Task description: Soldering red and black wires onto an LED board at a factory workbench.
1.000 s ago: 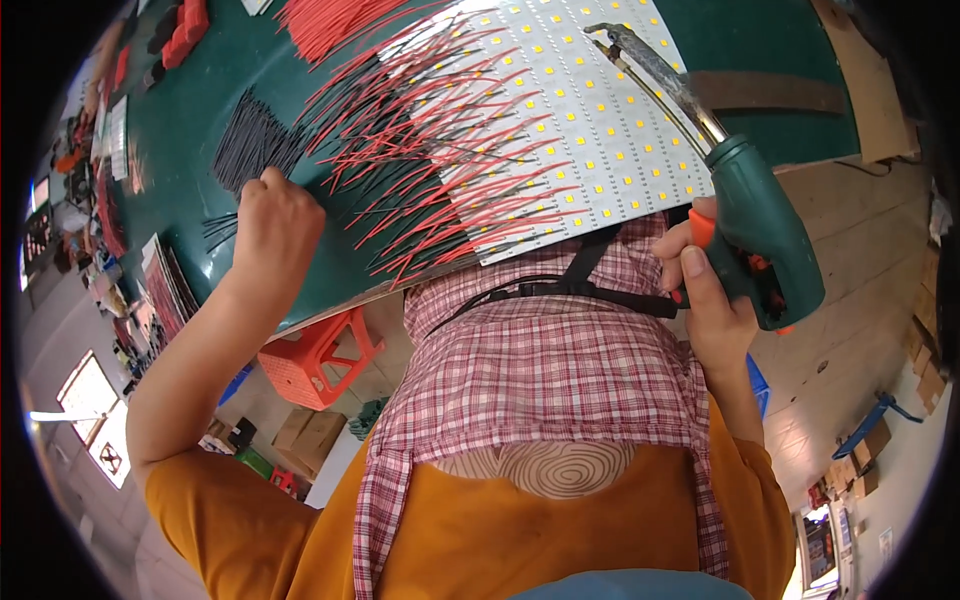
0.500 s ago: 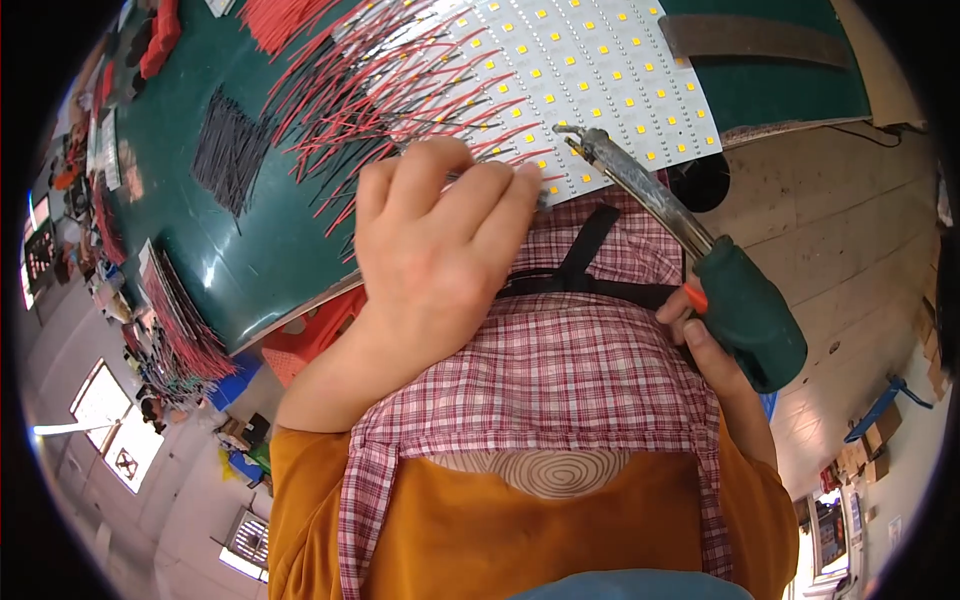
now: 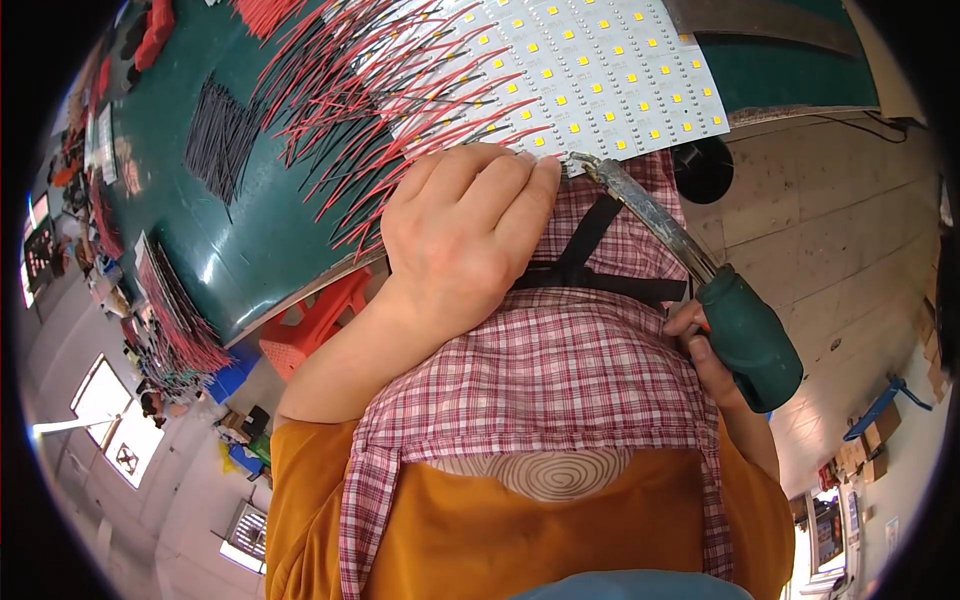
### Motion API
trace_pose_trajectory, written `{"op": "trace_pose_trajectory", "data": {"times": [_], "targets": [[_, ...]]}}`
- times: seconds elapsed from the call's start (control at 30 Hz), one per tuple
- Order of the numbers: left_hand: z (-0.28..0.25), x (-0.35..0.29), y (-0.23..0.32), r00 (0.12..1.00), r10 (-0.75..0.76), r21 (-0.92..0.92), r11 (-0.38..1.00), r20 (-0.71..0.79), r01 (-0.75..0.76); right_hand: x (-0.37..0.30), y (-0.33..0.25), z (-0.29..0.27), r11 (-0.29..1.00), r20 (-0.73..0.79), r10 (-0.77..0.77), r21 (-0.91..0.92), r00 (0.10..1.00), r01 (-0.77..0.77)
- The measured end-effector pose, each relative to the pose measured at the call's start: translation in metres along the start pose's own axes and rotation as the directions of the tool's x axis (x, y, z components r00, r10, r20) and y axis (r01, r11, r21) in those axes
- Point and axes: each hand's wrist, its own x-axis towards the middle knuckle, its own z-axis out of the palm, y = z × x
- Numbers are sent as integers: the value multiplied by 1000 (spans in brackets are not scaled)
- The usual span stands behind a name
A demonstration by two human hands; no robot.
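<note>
My left hand is closed in a pinch at the near edge of a white LED board with rows of yellow LEDs. What its fingertips hold is hidden; red wire ends show close by. Red and black wires fan out leftward from the board, partly under this hand. My right hand is wrapped round the green handle of a soldering iron. The iron's metal tip reaches up-left to the board's near edge, right beside my left fingertips. I cannot tell whether it touches the board.
A bundle of black wires lies on the green tabletop. Red wires are heaped at the far left. A dark flat bar lies across the board's right side. Below the table's edge stands a red plastic stool.
The board has shifted slightly up and to the right. My left hand has moved a little rightward, and the iron's tip has come down to the board's near edge beside my fingertips.
</note>
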Motion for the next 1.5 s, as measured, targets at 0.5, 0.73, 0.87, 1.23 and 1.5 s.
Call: {"op": "trace_pose_trajectory", "data": {"times": [0.5,0.73,0.87,1.23,1.5], "targets": [[0,2,3,1000,9,76,997,11,-9,4,2,3,951,60,68,-305,996,-47],[-1,2,5,999,13,103,995,39,-17,1,17,7,938,10,15,348,1000,-17],[-2,2,0,998,-21,28,999,58,19,10,6,-2,776,158,236,563,959,-284],[-2,2,1,1000,-6,45,999,20,5,-5,13,-1,982,148,105,-173,983,-79],[1,0,0,1000,20,19,1000,-19,-20,-1,3,-2,984,90,176,-18,980,-175]]}}
